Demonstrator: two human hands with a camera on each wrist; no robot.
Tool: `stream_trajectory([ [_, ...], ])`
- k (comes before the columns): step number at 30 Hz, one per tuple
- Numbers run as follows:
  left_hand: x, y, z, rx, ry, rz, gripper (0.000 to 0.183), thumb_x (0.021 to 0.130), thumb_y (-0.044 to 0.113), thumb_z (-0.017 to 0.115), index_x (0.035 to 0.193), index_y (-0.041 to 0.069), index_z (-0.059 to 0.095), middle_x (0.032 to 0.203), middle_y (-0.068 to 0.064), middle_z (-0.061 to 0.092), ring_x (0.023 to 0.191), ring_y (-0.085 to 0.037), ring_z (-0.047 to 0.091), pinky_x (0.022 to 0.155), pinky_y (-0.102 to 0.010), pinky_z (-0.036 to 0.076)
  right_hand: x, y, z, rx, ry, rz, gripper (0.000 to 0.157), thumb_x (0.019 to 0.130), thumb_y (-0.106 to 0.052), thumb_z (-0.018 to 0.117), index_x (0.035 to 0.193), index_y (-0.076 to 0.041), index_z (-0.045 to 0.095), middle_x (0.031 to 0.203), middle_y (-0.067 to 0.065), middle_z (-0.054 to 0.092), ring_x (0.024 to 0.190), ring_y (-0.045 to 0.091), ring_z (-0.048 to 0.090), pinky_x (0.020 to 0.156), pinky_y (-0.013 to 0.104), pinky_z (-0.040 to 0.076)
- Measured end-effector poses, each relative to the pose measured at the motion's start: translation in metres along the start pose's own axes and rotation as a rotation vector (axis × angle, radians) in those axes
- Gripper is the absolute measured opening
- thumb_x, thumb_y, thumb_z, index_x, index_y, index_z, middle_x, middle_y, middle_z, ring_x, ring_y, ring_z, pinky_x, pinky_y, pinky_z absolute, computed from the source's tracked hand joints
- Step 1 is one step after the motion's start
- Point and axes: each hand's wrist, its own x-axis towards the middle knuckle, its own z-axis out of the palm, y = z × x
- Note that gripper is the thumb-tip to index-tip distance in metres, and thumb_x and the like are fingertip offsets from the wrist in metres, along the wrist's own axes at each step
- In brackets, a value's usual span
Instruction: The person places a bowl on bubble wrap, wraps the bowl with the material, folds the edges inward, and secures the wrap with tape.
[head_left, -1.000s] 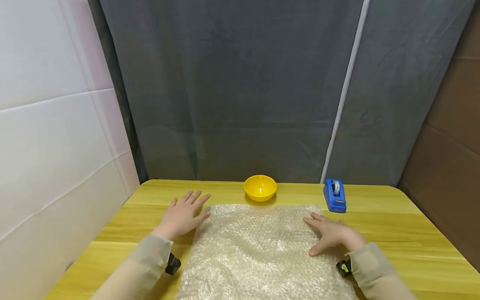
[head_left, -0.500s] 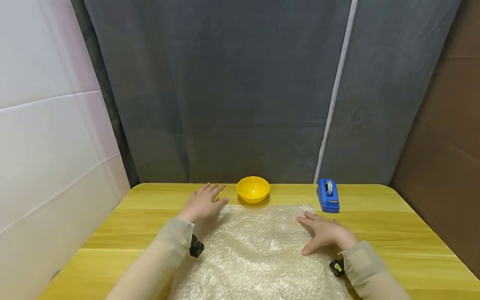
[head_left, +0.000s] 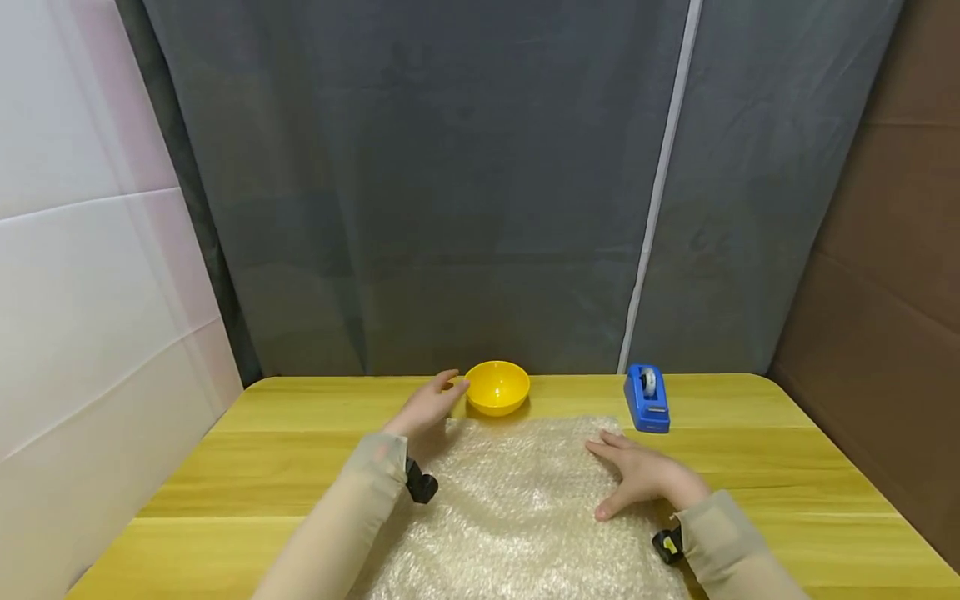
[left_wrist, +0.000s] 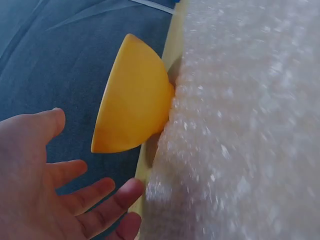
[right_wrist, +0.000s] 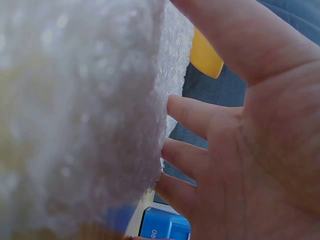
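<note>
A yellow bowl (head_left: 498,388) stands upright at the back of the table, just past the far edge of a sheet of bubble wrap (head_left: 517,517). Beside the bowl's left side is my left hand (head_left: 427,406), fingers spread and thumb near the rim. In the left wrist view a gap shows between that hand (left_wrist: 55,185) and the bowl (left_wrist: 134,97). My right hand (head_left: 648,475) rests its fingertips on the right part of the bubble wrap, fingers spread apart. The right wrist view has those fingertips (right_wrist: 175,105) against the wrap's surface.
A blue tape dispenser (head_left: 647,398) with a roll of tape sits at the back right, beyond the right hand. The wooden table (head_left: 247,467) ends at a dark grey curtain (head_left: 465,208). A white panel (head_left: 90,250) stands left, a brown one (head_left: 877,292) right.
My left hand has moved right and forward, from the wrap's left edge to the bowl's side. The right hand stays on the wrap. The whole head view has shifted slightly.
</note>
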Motion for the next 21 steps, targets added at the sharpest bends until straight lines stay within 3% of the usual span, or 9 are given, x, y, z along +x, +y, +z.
stream_trajectory([
  [3, 0.009, -0.001, 0.003, -0.114, -0.002, -0.072, 0.064, 0.1, 0.044, 0.048, 0.149, 0.006, 0.033, 0.14, -0.024, 0.046, 0.086, -0.03, 0.062, 0.073, -0.038, 0.052, 0.001, 0.001, 0.0, 0.0, -0.001, -0.003, 0.106, 0.066, -0.042, 0.087, 0.147, 0.001, 0.035, 0.151, 0.033, 0.021, 0.137, 0.054, 0.019, 0.105, 0.068, 0.021],
  [6, 0.017, -0.003, 0.007, -0.222, 0.009, -0.126, 0.065, 0.099, 0.046, 0.049, 0.149, 0.008, 0.033, 0.139, -0.023, 0.046, 0.066, -0.023, 0.061, 0.054, -0.028, 0.045, 0.002, 0.0, -0.002, 0.001, -0.004, 0.002, 0.105, 0.066, -0.042, 0.087, 0.147, 0.0, 0.035, 0.152, 0.032, 0.021, 0.137, 0.053, 0.019, 0.106, 0.068, 0.021],
  [8, 0.02, -0.005, 0.008, -0.277, 0.025, -0.137, 0.066, 0.098, 0.046, 0.049, 0.15, 0.008, 0.032, 0.139, -0.024, 0.046, 0.057, -0.02, 0.06, 0.049, -0.025, 0.042, 0.003, -0.002, -0.001, -0.012, -0.002, 0.001, 0.105, 0.066, -0.043, 0.087, 0.147, 0.0, 0.036, 0.152, 0.031, 0.022, 0.138, 0.052, 0.019, 0.106, 0.067, 0.021],
  [15, 0.013, -0.014, 0.019, -0.36, 0.015, -0.209, 0.071, 0.098, 0.047, 0.05, 0.152, 0.008, 0.024, 0.14, -0.026, 0.044, 0.046, -0.017, 0.06, 0.044, -0.023, 0.044, 0.006, -0.009, 0.008, -0.014, -0.026, 0.008, 0.104, 0.066, -0.043, 0.087, 0.148, -0.002, 0.037, 0.152, 0.029, 0.024, 0.138, 0.051, 0.02, 0.107, 0.066, 0.023],
  [21, 0.013, -0.017, 0.029, -0.419, 0.017, -0.213, 0.07, 0.101, 0.041, 0.047, 0.153, 0.006, 0.017, 0.119, -0.024, 0.056, 0.047, -0.016, 0.061, 0.043, -0.021, 0.046, 0.005, -0.01, 0.011, 0.006, -0.01, 0.008, 0.104, 0.065, -0.04, 0.089, 0.147, -0.001, 0.038, 0.152, 0.029, 0.024, 0.138, 0.052, 0.019, 0.106, 0.066, 0.023],
])
